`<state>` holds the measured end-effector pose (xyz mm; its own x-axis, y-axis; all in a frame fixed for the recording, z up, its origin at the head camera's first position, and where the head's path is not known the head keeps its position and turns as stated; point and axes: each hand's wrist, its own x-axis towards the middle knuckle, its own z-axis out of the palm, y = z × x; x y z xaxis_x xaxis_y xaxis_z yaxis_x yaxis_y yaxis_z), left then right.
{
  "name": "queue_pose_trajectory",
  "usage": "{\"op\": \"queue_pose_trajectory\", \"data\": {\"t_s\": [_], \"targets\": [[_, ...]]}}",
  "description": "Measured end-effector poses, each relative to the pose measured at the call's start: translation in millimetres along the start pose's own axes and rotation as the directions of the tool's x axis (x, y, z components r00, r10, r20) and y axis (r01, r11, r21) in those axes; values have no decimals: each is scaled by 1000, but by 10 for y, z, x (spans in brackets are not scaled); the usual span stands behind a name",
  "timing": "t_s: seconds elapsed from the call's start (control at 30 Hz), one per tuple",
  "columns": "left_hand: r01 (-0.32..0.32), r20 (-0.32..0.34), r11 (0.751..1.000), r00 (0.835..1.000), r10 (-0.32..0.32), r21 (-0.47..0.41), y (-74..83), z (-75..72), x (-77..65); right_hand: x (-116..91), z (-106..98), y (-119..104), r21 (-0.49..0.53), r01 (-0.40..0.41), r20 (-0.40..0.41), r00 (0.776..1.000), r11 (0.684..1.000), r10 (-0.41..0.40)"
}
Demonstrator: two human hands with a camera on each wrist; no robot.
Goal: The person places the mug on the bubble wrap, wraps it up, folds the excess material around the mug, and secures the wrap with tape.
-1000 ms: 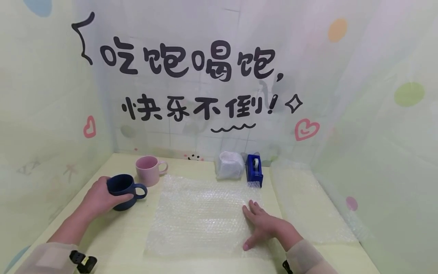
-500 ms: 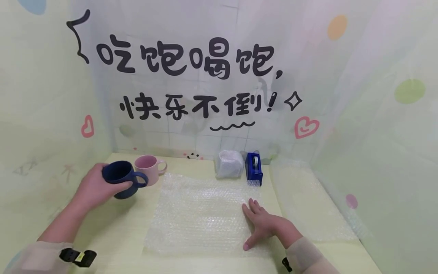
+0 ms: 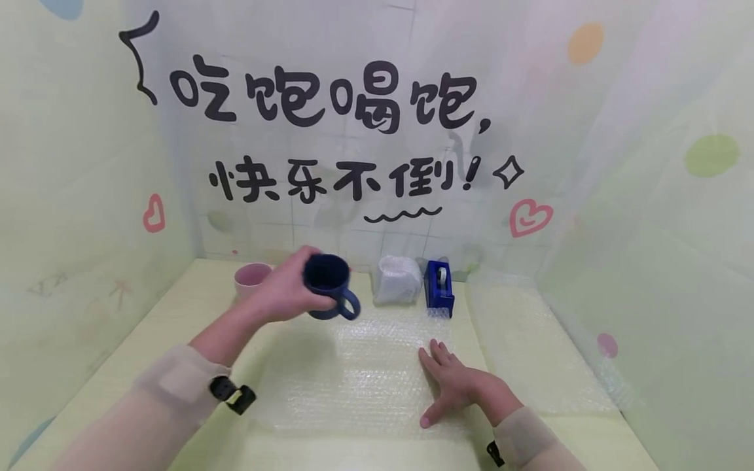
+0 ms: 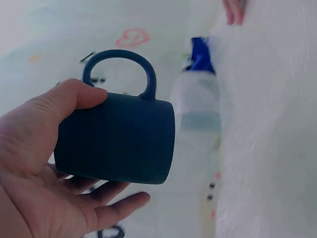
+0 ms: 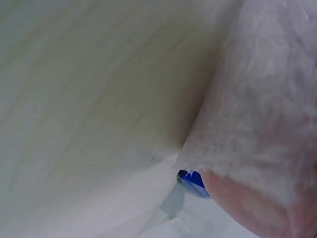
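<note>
My left hand point(image 3: 291, 286) grips a dark blue mug point(image 3: 327, 282) by its body, raised above the back left part of a bubble wrap sheet point(image 3: 353, 405). In the left wrist view the thumb lies across the mug point(image 4: 116, 139) near its handle, with the fingers on the opposite side. My right hand point(image 3: 456, 386) rests with spread fingers on the right edge of the sheet. The right wrist view shows part of that hand point(image 5: 252, 203) beside a piece of bubble wrap point(image 5: 262, 99). A pink mug point(image 3: 250, 275) stands behind my left forearm, partly hidden.
At the back stand a bubble-wrapped bundle point(image 3: 397, 281) and a blue tape dispenser point(image 3: 439, 288). More bubble wrap point(image 3: 530, 347) lies along the table's right side. Printed curtains close in the table at the back and both sides.
My left hand has lifted the dark blue mug off the table and carried it right, over the sheet. The forearm now covers part of the pink mug. My right hand has stayed in place.
</note>
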<state>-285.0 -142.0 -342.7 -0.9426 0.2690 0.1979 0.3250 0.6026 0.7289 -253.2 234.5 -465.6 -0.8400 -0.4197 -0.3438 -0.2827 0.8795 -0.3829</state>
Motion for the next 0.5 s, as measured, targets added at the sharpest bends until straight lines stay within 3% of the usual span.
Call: {"op": "queue_pose_trajectory", "data": {"t_s": [0.1,0.27,0.5], "targets": [[-13,52,1000,999,14,-13,76,323,127,3,4,5,11,-2,-2,1000,1000,2],[51,94,998,995,-47,-42,23,815,217,2,12,-1,19,-1,-4,1000,1000,1],[74,102,992,993,-63,-104,-85,1199,184,-1,4,-4,7,-2,-10,1000,1000,2]]}}
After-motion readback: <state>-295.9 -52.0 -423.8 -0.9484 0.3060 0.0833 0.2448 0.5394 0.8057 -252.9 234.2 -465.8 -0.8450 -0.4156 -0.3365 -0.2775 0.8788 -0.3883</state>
